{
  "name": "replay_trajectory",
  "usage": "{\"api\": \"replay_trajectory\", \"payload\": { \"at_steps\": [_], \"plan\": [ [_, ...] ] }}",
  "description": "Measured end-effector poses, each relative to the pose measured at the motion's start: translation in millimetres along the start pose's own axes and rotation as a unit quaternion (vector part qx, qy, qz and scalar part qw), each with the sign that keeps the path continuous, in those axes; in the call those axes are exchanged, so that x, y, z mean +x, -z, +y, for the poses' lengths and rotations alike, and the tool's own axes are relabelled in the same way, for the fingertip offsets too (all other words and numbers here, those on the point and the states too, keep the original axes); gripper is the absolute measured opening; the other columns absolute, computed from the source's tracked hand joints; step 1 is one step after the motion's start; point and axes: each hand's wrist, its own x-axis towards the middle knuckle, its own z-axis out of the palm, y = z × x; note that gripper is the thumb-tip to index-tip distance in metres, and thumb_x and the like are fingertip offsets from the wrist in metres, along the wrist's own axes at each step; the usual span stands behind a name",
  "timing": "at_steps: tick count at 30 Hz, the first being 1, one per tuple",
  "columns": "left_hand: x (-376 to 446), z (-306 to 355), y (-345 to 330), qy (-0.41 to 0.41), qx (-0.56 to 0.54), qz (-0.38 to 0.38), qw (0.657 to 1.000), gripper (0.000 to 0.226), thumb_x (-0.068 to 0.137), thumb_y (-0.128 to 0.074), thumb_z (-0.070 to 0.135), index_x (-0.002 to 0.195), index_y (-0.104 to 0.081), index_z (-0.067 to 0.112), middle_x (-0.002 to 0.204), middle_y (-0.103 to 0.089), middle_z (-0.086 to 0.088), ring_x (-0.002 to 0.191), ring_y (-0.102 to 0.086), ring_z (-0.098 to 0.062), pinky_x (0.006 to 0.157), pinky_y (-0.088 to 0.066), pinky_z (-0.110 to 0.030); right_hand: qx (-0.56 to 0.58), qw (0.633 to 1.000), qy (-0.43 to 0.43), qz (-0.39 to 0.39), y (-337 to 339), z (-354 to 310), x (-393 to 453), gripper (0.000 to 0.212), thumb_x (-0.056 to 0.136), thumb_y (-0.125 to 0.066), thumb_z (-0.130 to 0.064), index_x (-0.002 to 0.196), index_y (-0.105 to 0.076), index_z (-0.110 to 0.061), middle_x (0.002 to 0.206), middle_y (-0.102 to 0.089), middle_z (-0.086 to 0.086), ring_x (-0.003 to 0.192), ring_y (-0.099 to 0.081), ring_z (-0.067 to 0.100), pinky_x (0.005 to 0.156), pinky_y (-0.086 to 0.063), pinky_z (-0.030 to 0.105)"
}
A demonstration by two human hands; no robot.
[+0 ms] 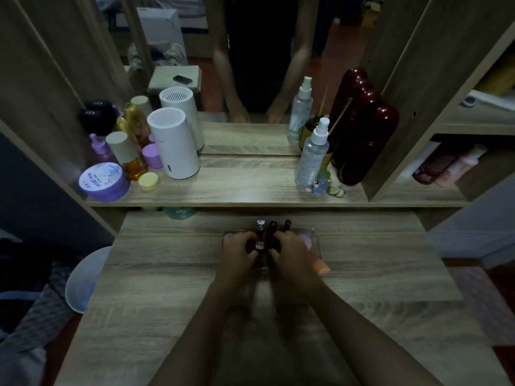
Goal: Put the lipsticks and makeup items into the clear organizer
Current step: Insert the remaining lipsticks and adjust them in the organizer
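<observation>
The clear organizer (315, 240) stands on the wooden desk, mostly covered by both hands. Several dark red lipsticks (272, 227) and a clear-capped tube (260, 224) stand upright in its far slots. A pink puff (306, 242) lies in its right part, and a peach tube (323, 267) pokes out at its near right corner. My left hand (239, 253) curls over the organizer's left side, with fingers around a small square-topped lipstick (259, 245). My right hand (291, 253) curls over the middle, fingers closed on a dark lipstick that is largely hidden.
A raised shelf behind holds a white cylinder (174, 143), a purple jar (104, 181), amber bottles (133, 160), a spray bottle (312, 154) and a dark red hair tool (362, 140) before a mirror. A white bin (83, 277) sits left of the desk.
</observation>
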Motion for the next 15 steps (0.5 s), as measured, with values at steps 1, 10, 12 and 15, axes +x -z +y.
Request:
{"api": "replay_trajectory", "payload": {
  "at_steps": [1, 10, 12, 15],
  "plan": [
    [-0.7, -1.0, -0.2, 0.000, 0.002, 0.003, 1.000, 0.023, 0.072, -0.068, 0.004, 0.095, -0.068, 0.009, 0.092, -0.070, -0.013, 0.091, -0.059, -0.027, 0.075, -0.045, -0.028, -0.001, 1.000, 0.008, 0.004, 1.4, 0.3, -1.0, 0.031, 0.086, -0.057, -0.011, 0.117, -0.059, -0.009, 0.120, -0.062, 0.010, 0.112, -0.054, 0.022, 0.095, -0.038, 0.029],
    [0.3, -4.0, -1.6, 0.008, 0.013, 0.000, 1.000, 0.032, 0.073, -0.069, 0.008, 0.105, -0.063, 0.011, 0.103, -0.066, -0.014, 0.101, -0.057, -0.027, 0.087, -0.050, -0.034, 0.049, 0.986, 0.034, 0.157, 39.6, 1.2, 0.5, 0.012, 0.079, -0.067, -0.015, 0.084, -0.056, -0.012, 0.077, -0.061, 0.004, 0.070, -0.054, 0.017, 0.060, -0.041, 0.029],
    [-1.1, -3.5, -3.9, 0.008, 0.015, 0.005, 1.000, 0.033, 0.073, -0.070, 0.008, 0.105, -0.063, 0.010, 0.104, -0.066, -0.013, 0.100, -0.053, -0.022, 0.082, -0.042, -0.021, 0.051, 0.990, 0.018, 0.133, 41.9, 2.7, 6.2, 0.016, 0.079, -0.066, -0.013, 0.093, -0.059, -0.011, 0.087, -0.066, 0.008, 0.080, -0.059, 0.022, 0.069, -0.046, 0.033],
    [-5.5, -1.0, -4.1, 0.002, 0.001, 0.018, 1.000, 0.037, 0.072, -0.071, 0.006, 0.108, -0.061, 0.009, 0.107, -0.063, -0.012, 0.091, -0.046, -0.010, 0.072, -0.032, -0.005, 0.033, 0.995, -0.001, 0.096, 39.5, 6.3, 11.9, 0.016, 0.082, -0.063, -0.013, 0.097, -0.061, -0.010, 0.095, -0.067, 0.011, 0.090, -0.060, 0.026, 0.078, -0.049, 0.038]
  ]
}}
